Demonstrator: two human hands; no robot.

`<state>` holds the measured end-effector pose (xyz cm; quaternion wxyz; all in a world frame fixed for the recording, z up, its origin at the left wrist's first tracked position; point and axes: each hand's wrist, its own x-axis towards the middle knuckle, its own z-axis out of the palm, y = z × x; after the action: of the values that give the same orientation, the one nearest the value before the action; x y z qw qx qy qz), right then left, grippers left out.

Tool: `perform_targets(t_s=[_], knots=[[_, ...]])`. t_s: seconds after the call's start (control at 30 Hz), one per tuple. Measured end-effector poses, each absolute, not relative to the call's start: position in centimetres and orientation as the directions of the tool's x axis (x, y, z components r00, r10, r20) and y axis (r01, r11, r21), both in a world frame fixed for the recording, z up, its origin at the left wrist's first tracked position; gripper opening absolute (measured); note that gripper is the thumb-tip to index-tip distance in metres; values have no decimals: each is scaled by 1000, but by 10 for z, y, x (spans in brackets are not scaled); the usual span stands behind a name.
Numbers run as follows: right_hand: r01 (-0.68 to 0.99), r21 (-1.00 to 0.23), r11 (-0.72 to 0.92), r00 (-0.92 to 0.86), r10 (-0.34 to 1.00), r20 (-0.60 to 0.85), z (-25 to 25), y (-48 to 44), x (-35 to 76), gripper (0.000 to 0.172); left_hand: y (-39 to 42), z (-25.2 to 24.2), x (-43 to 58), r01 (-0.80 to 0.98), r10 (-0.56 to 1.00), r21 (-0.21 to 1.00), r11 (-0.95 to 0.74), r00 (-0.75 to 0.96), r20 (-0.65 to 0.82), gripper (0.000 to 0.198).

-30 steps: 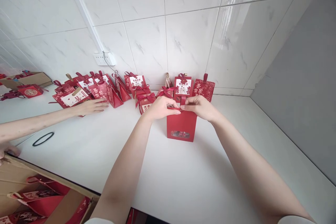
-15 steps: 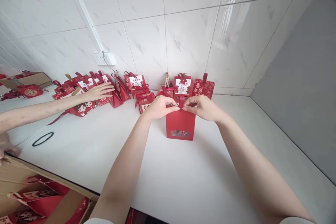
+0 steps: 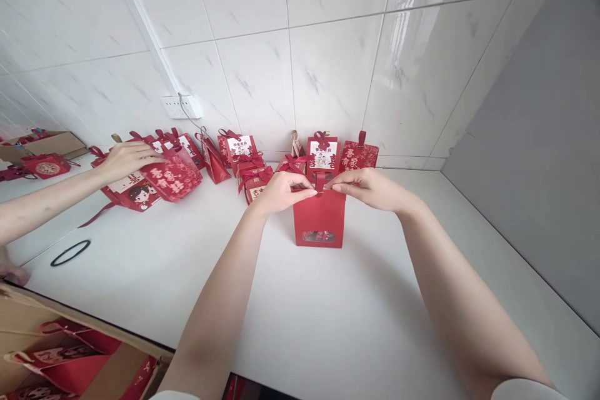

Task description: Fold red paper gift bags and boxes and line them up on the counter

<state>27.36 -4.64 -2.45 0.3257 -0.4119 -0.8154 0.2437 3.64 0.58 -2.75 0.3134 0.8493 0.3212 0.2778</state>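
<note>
A red gift box [image 3: 319,215] with a small clear window low on its front stands upright on the white table before me. A dark red ribbon loop [image 3: 320,182] rises from the middle of its top. My left hand [image 3: 287,191] pinches the top edge just left of the loop, thumb in front. On the other side my right hand [image 3: 372,189] has its thumb and fingers closed at the top edge, right of the loop. The fingertips' exact hold behind the edge is hidden.
Several red gift boxes [image 3: 244,159] line the wall. At left a co-worker's hand [image 3: 126,159] holds a patterned red box [image 3: 173,176]. A black ring [image 3: 70,253] lies on the table [image 3: 154,262]. A cardboard carton [image 3: 107,369] with red boxes stands below the front edge.
My right hand has shifted slightly outward from the ribbon loop, while my left keeps its pinch. The co-worker's hand has moved left and lifted a patterned red box. The view has shifted slightly.
</note>
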Motion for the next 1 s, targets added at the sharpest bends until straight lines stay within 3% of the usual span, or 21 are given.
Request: perform_targets(t_s=[0.13, 0.23, 0.5, 0.7, 0.8, 0.87, 0.93, 1.0], knots=[[567, -690, 450, -413, 880, 234, -22, -48, 288, 32, 11, -22, 22, 520, 746, 658, -545, 659, 97, 32], [565, -710, 420, -471, 871, 140, -27, -43, 291, 26, 15, -22, 11, 529, 738, 690, -495, 674, 13, 34], [502, -718, 481, -506, 837, 208, -37, -36, 284, 21, 27, -37, 3, 516, 753, 699, -495, 656, 48, 35], [532, -711, 460, -309, 887, 342, -52, -21, 289, 24, 35, -57, 14, 269, 762, 870, -412, 626, 167, 34], [393, -827, 401, -259, 912, 318, -77, -5, 287, 28, 44, -85, 24, 185, 811, 924, -334, 557, 181, 48], [168, -918, 360, -211, 923, 323, -97, 6, 283, 36, 50, -106, 30, 86, 881, 952, -292, 412, 233, 49], [-53, -946, 321, -154, 933, 325, -119, 14, 277, 40, 53, -124, 33, -13, 920, 963, -270, 291, 262, 44], [-149, -941, 304, -136, 936, 325, -136, 17, 271, 37, 55, -136, 34, -81, 926, 967, -242, 280, 255, 40]])
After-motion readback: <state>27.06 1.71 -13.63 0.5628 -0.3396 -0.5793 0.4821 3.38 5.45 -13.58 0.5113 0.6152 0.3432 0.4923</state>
